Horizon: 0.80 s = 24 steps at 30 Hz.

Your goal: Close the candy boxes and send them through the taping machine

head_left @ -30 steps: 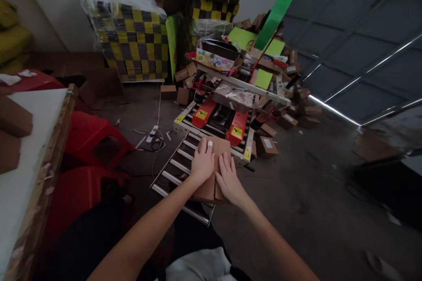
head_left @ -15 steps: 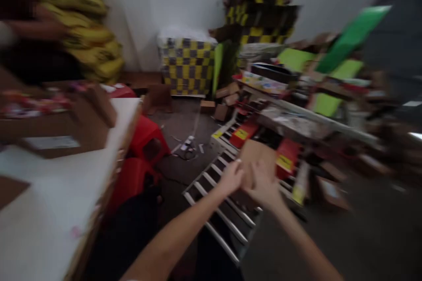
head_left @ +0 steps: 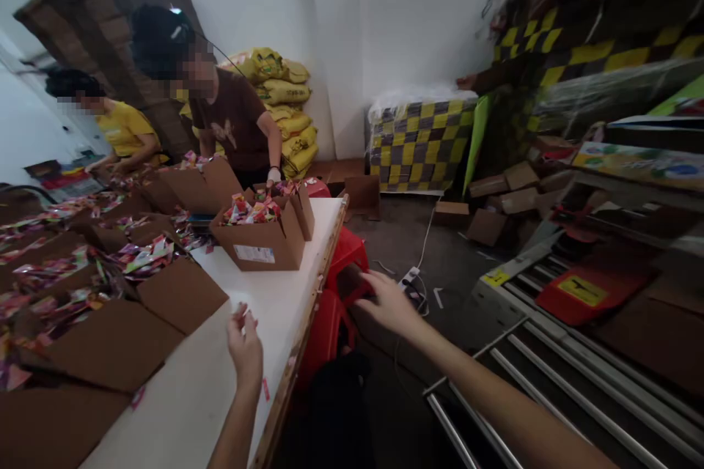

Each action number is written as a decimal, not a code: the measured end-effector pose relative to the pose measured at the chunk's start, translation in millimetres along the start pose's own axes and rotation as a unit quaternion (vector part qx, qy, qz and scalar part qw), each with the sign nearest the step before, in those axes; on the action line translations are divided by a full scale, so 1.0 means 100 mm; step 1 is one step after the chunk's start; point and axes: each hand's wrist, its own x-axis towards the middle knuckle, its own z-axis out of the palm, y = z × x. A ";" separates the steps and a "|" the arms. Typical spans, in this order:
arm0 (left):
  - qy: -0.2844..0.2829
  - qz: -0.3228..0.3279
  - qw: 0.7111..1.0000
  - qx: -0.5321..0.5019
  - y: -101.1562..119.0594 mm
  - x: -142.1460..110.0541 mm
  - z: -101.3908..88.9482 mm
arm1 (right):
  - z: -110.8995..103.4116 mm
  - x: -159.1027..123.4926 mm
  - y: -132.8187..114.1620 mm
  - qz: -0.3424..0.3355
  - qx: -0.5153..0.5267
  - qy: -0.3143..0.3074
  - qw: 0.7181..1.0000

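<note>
My left hand (head_left: pixel 245 348) is over the white tabletop (head_left: pixel 203 403), its fingers loosely bent and apart, with nothing visible in them. My right hand (head_left: pixel 393 304) is in the air past the table's wooden edge, thumb and fingers spread, holding nothing. Ahead of my left hand stands an open cardboard box (head_left: pixel 286 245) with a white label, filled with colourful small packets (head_left: pixel 250 209). To its left, another open cardboard box (head_left: pixel 184 293) is close to my left hand.
Several packet-filled boxes crowd the table's left. A co-worker in brown (head_left: pixel 236 117) reaches into a box; another in yellow (head_left: pixel 129 132) stands behind. Red stools (head_left: pixel 324 330) sit beside the table. At right is a roller conveyor (head_left: pixel 528 374) with a red part (head_left: pixel 594 286). A power strip (head_left: pixel 408 278) lies on the floor.
The view has swung left from the conveyor to the table. Both hands have come away from the cardboard box on the rollers and moved apart.
</note>
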 end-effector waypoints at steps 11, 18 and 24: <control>0.225 -0.109 0.967 -0.041 -0.34 0.97 -0.49 | 0.78 1.43 -1.79 -0.023 0.204 -0.074 0.976; 0.002 -0.330 0.943 -0.048 -0.33 1.40 -0.70 | 0.52 1.04 -1.29 -0.054 0.265 -0.044 0.962; 0.001 -0.293 0.953 -0.080 -0.25 1.24 -0.61 | 0.29 0.66 -1.09 -0.143 0.311 -0.046 0.939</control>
